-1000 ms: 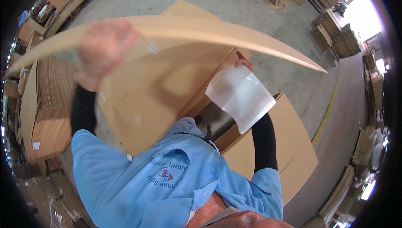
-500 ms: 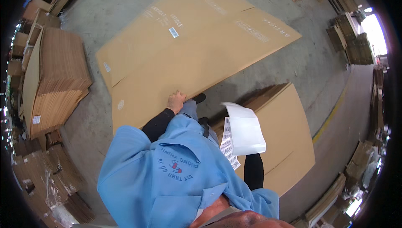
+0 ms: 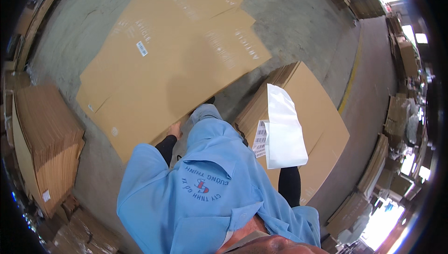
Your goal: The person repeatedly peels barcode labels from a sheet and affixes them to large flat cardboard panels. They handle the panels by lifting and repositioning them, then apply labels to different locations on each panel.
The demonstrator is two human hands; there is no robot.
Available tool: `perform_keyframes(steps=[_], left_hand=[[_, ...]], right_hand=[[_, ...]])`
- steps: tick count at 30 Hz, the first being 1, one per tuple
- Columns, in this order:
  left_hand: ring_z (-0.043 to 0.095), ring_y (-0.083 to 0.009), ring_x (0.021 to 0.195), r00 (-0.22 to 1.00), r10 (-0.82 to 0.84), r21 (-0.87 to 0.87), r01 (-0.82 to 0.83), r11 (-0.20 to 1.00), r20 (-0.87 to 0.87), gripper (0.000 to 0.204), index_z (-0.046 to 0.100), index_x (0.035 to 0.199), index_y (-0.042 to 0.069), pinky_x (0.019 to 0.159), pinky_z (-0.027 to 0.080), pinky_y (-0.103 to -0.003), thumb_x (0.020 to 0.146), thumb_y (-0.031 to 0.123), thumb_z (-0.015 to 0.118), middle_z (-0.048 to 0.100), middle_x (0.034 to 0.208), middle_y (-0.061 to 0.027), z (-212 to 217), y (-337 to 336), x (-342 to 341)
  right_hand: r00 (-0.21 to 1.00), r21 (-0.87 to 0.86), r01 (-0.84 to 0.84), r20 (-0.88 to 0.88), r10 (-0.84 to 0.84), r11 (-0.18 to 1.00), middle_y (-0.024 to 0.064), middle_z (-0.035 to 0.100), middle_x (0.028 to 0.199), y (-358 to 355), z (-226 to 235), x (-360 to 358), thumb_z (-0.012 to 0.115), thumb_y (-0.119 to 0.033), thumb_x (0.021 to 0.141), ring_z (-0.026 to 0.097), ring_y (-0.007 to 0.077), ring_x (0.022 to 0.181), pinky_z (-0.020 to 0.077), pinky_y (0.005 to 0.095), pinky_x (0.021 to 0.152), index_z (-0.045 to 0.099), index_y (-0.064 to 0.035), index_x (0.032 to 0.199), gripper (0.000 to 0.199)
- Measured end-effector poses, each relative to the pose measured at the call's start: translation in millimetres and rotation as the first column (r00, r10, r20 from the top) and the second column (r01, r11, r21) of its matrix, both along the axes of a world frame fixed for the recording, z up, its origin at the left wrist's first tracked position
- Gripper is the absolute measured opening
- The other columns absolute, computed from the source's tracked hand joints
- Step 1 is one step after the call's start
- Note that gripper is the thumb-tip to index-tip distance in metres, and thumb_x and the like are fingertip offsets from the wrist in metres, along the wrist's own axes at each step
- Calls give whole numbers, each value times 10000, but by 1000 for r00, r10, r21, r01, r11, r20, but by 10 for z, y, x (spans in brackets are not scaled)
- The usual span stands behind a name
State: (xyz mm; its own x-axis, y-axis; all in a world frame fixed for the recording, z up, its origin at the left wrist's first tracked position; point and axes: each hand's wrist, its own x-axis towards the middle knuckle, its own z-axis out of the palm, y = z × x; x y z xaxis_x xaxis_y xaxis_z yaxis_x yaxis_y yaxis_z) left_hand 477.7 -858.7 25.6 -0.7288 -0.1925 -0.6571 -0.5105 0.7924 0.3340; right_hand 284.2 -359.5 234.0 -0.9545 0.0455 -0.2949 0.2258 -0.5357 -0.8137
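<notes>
My left hand is at the near edge of a large flat cardboard sheet, its fingers closed on that edge. The sheet is brown, with pale print and a small white barcode label. Beneath its far right side, another cardboard sheet sticks out. On my right, white label sheets rise from the end of my dark-sleeved right forearm. Rows of barcodes show on the sheet behind. The paper hides my right hand; the sheets appear held in it.
Beside my right leg stands a stack of folded cardboard. Another tall cardboard stack is at the left. Wrapped cardboard piles lie at the lower left, and more stacks line the right. A yellow line crosses the concrete floor.
The large sheet has shifted left and toward me in view, uncovering part of another sheet. My left hand has moved left and lower with its edge. The label sheets now stand more upright.
</notes>
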Motion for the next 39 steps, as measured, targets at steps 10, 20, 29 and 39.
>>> perform_keyframes(steps=[10,20,29,39], left_hand=[[690,-369,951,905,304,404,-168,899,-299,433,594,1224,-23,845,530,-463,873,230,603,708,1012,-223,52,798,-3093],[692,-366,1003,898,-417,85,430,899,-139,416,603,1216,0,874,533,-494,850,195,616,719,1037,-210,85,760,-3363],[688,-367,979,736,-677,-43,675,736,-25,573,542,1384,74,853,537,-488,864,290,640,716,1083,-180,-127,847,-5295],[702,-313,891,573,-589,-106,659,745,-570,314,648,1088,40,756,531,-430,869,265,631,737,955,-139,1313,1447,-6461]], right_hand=[[985,-154,132,-87,-147,979,145,595,1368,551,-449,-75,573,-102,972,676,256,1012,578,419,901,666,-13,1018,136],[907,-226,302,-231,-352,926,179,543,1433,813,-855,167,603,-63,957,650,267,1133,582,454,971,617,8,893,97],[784,-151,597,-94,-613,788,181,485,1497,878,-1331,123,628,-90,945,535,261,1317,537,461,1040,620,-25,856,110],[723,-229,603,-249,-645,764,213,493,1476,736,-1524,83,635,-137,938,590,301,1245,512,474,1051,659,-26,948,114]])
